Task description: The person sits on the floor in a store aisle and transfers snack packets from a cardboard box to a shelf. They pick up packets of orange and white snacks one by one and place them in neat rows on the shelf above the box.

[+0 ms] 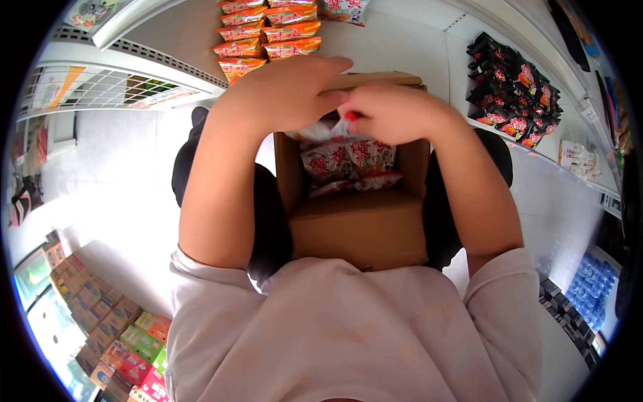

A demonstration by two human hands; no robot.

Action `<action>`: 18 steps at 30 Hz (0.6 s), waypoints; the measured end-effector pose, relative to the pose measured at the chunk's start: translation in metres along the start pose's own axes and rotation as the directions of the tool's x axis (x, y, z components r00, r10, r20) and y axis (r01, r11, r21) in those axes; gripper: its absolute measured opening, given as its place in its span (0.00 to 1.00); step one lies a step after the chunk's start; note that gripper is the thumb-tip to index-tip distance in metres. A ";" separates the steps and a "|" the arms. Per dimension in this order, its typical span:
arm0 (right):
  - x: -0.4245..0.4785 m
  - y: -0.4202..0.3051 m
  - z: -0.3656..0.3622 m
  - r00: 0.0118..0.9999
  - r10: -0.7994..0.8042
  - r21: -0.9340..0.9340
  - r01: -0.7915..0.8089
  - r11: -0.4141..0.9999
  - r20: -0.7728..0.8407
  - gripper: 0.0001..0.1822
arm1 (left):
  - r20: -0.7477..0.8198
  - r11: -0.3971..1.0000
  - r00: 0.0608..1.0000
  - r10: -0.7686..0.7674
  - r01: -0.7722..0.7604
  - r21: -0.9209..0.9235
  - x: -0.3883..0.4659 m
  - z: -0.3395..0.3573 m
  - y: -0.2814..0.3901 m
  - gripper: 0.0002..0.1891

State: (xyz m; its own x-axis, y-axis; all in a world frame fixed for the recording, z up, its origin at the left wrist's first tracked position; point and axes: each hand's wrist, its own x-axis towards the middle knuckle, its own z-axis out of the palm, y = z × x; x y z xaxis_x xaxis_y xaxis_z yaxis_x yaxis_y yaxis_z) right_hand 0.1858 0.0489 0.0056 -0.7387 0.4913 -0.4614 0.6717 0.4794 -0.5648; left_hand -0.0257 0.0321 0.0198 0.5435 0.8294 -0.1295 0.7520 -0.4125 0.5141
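Observation:
An open cardboard box (359,236) stands between my knees, with several white snack packets (329,163) bearing red print inside it. Over the box's far side, my right hand (394,110) pinches clear plastic film (341,128) with a bit of red at the fingers. My left hand (296,93) is beside it, its fingertips close to the right hand's; its palm side is hidden, so whether it grips anything does not show. Beyond the left hand, orange snack packets (291,47) stand in two rows on the white shelf (402,40).
Black snack packets (517,95) fill the shelf's right part, and a white packet (345,10) lies at its back. A wire rack (110,88) is on the left. Stacked cartons (105,311) stand lower left, bottled water packs (593,289) lower right.

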 end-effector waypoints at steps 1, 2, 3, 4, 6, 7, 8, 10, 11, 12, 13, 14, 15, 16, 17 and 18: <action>-0.004 0.013 -0.002 0.985 -0.073 0.027 0.078 0.997 -0.155 0.05 | 0.098 0.998 0.995 -0.034 0.039 -0.041 0.003 -0.005 0.003 0.28; -0.007 0.022 -0.008 0.983 -0.074 0.138 0.097 0.986 -0.166 0.05 | 0.196 0.994 0.978 -0.066 0.082 -0.078 0.005 -0.015 0.009 0.29; -0.011 0.027 -0.018 0.981 -0.078 0.246 0.121 0.962 -0.178 0.05 | 0.292 0.985 0.951 -0.097 0.133 -0.106 0.005 -0.021 0.013 0.29; -0.013 0.030 -0.024 0.978 -0.082 0.350 0.146 0.925 -0.191 0.04 | 0.274 0.986 0.958 -0.083 0.118 -0.115 0.003 -0.020 0.012 0.31; -0.015 0.033 -0.028 0.969 -0.059 0.477 0.171 0.862 -0.239 0.04 | 0.219 0.986 0.976 -0.024 0.059 -0.155 0.008 -0.016 0.011 0.31; -0.015 0.035 -0.029 0.964 -0.045 0.537 0.184 0.823 -0.261 0.04 | 0.190 0.984 0.982 0.005 0.029 -0.175 0.010 -0.015 0.012 0.31; -0.013 0.037 -0.030 0.944 -0.105 0.474 0.251 0.844 -0.313 0.04 | 0.212 0.980 0.977 -0.039 0.079 -0.183 0.013 -0.018 0.015 0.30; -0.017 0.030 -0.034 0.929 -0.091 0.487 0.269 0.831 -0.358 0.04 | 0.255 0.962 0.959 -0.125 0.179 -0.204 0.018 -0.029 0.031 0.29; -0.019 0.028 -0.035 0.922 -0.084 0.493 0.278 0.825 -0.379 0.05 | 0.208 0.956 0.974 -0.088 0.142 -0.258 0.021 -0.022 0.026 0.28; -0.019 0.028 -0.035 0.905 -0.077 0.502 0.301 0.811 -0.419 0.05 | 0.155 0.946 0.986 -0.060 0.106 -0.307 0.024 -0.011 0.017 0.27; -0.019 0.029 -0.035 0.887 -0.070 0.510 0.326 0.796 -0.456 0.05 | 0.101 0.933 0.994 -0.037 0.070 -0.354 0.025 -0.007 0.012 0.26; -0.019 0.031 -0.036 0.868 -0.063 0.518 0.351 0.780 -0.493 0.05 | 0.082 0.925 0.996 -0.041 0.069 -0.373 0.026 -0.007 0.010 0.24; -0.020 0.035 -0.036 0.849 -0.049 0.524 0.369 0.767 -0.527 0.06 | 0.065 0.917 0.997 -0.043 0.065 -0.394 0.028 -0.007 0.011 0.23; -0.021 0.040 -0.038 0.828 -0.034 0.530 0.389 0.754 -0.560 0.06 | 0.047 0.908 0.998 -0.045 0.061 -0.414 0.028 -0.007 0.012 0.21; -0.021 0.042 -0.039 0.807 -0.019 0.534 0.408 0.740 -0.591 0.07 | 0.036 0.903 0.998 -0.047 0.058 -0.426 0.029 -0.007 0.013 0.21; -0.021 0.031 -0.042 0.809 0.106 0.663 0.390 0.639 -0.578 0.05 | 0.024 0.897 0.999 -0.047 0.053 -0.438 0.030 -0.006 0.013 0.20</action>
State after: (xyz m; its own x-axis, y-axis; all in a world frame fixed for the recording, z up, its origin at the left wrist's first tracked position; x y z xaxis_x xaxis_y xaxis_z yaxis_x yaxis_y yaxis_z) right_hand 0.2248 0.0844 0.0267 -0.4943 0.8684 -0.0378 0.1039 0.0159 -0.9945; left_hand -0.0023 0.0540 0.0280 0.5161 0.8388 -0.1735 0.5402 -0.1615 0.8259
